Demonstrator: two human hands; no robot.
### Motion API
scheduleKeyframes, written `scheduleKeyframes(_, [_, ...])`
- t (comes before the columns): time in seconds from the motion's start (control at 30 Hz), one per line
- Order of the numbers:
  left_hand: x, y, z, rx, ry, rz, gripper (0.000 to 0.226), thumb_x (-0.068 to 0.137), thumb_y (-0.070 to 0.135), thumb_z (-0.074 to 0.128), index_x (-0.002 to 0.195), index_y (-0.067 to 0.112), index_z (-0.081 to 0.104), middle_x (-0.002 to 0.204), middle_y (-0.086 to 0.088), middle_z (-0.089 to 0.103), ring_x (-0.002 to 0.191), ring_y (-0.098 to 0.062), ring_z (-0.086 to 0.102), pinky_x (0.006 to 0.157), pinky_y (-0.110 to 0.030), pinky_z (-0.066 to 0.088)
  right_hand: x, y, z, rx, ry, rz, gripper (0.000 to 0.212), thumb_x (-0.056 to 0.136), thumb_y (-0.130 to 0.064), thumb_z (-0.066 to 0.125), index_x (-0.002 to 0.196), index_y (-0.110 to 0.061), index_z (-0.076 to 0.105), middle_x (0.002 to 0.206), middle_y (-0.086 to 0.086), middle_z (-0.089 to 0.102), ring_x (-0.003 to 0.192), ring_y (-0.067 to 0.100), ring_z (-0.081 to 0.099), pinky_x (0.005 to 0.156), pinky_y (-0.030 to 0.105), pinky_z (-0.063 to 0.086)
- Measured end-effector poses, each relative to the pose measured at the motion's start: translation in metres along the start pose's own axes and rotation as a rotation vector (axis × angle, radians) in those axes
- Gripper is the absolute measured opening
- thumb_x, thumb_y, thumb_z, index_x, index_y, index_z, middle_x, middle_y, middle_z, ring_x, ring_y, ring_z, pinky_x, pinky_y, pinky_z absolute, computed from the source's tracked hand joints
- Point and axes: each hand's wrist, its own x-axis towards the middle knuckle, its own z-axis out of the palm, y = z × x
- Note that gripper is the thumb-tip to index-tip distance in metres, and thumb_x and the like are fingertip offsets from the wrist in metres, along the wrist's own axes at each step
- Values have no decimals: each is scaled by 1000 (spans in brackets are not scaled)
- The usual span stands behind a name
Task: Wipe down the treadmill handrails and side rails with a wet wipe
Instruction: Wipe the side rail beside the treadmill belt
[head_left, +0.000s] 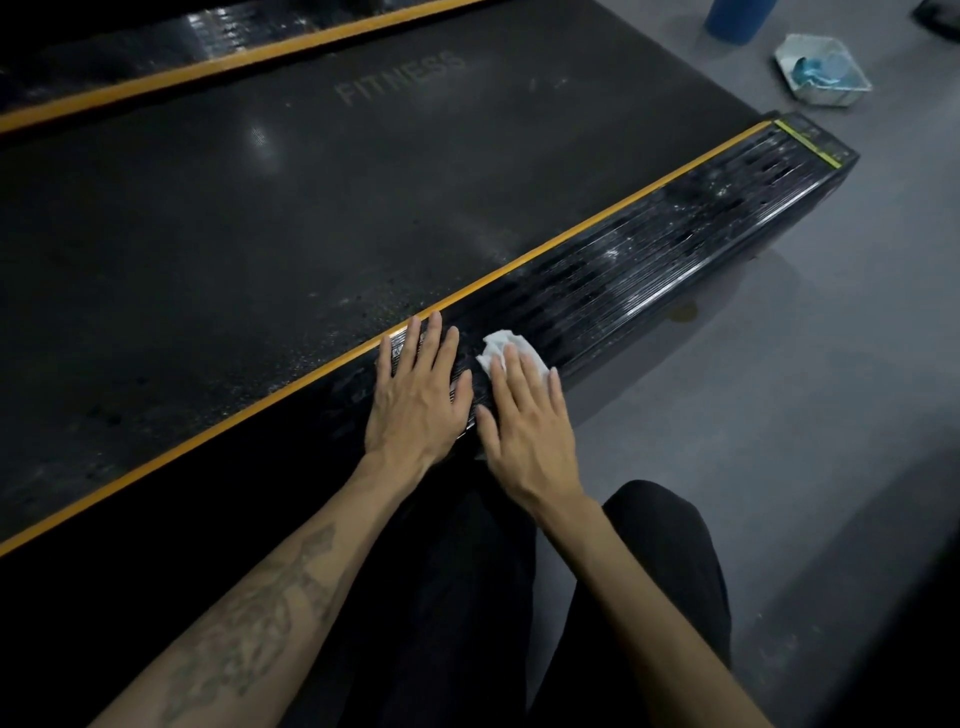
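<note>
Grey gym floor (727, 415) surrounds a treadmill whose dark belt (260, 208) runs between two ribbed side rails edged in yellow. Near rail (649, 260): black, grooved, glistening toward its far end. Left hand (415, 395): fingers straight, lying flat on the rail, holding nothing. Right hand (530, 421): fingers straight, pressing the wipe (511, 345) down on the rail just beside the left hand; the white cloth shows beyond the fingertips, crumpled. Far rail (208, 67): across the belt, well apart from both hands. Pack (823, 70): on the floor past the rail's end, near a blue container (737, 18). Handrails are out of view. Handling note: the wipe looks thin, limp and damp, likely to bunch or catch in the grooves, so it is best kept spread under a flat palm rather than pinched at one corner.
</note>
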Motion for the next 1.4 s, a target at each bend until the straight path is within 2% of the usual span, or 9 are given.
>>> scheduleKeyframes(0.17, [-2,0,2,-7,10,11,65,105,48,23,161,15,28,171,-6,15,159,-22,5,128,-52,7,23,32,-11,-69,-13,33,66,104,-45,16,161,-14,27,170,3,17,157,13,4,127,44,-7])
scheduleKeyframes(0.37, [0,0,4,-14,23,8,65,104,47,23,159,13,32,170,-7,19,158,-24,9,128,-53,10,-14,5,-3,20,-32,28,64,106,-45,18,162,-15,15,170,1,5,158,15,-5,127,41,-10])
scheduleKeyframes(0.5, [1,0,5,-24,29,19,65,104,46,23,159,12,32,170,-8,20,158,-24,10,128,-53,10,10,20,-7,-22,-7,20,63,105,-44,17,162,-17,24,170,0,13,157,11,1,127,44,-7])
scheduleKeyframes(0.7, [0,0,3,-30,24,23,65,104,45,23,159,13,32,170,-7,19,158,-23,10,128,-52,8,-18,6,-4,52,-17,99,65,105,-45,17,163,-16,14,171,0,5,157,11,-7,128,43,-5])
scheduleKeyframes(0.93, [-1,1,1,-30,29,47,64,104,46,24,159,13,34,169,-7,21,158,-24,12,127,-54,12,8,24,-14,38,-47,81,67,103,-46,11,163,-17,19,170,-3,6,156,10,-5,128,46,-2])
scheduleKeyframes(1.1, [1,1,0,-22,14,42,62,104,47,24,160,19,33,169,-5,23,158,-24,13,128,-52,11,-13,-4,-7,116,-65,123,68,102,-47,12,163,-17,13,170,-3,0,156,9,-11,126,35,-13])
scheduleKeyframes(1.2, [3,2,0,-16,23,37,58,106,44,32,158,19,35,168,-6,26,157,-25,17,127,-51,11,9,15,-15,57,-67,108,69,101,-46,9,163,-19,16,171,-3,5,158,12,-3,128,44,-5])
scheduleKeyframes(1.27, [2,4,-1,-8,18,29,58,105,43,37,157,16,38,167,-8,29,156,-27,21,126,-52,14,12,25,-21,52,-71,138,71,99,-46,6,164,-18,14,171,-2,5,157,12,-3,128,46,-3])
scheduleKeyframes(1.4, [17,18,-3,-10,50,-4,54,100,38,51,142,5,52,150,-20,49,141,-37,43,118,-52,34,-13,10,-13,103,-92,110,71,99,-47,10,164,-18,10,170,-3,-2,156,9,-12,126,35,-13])
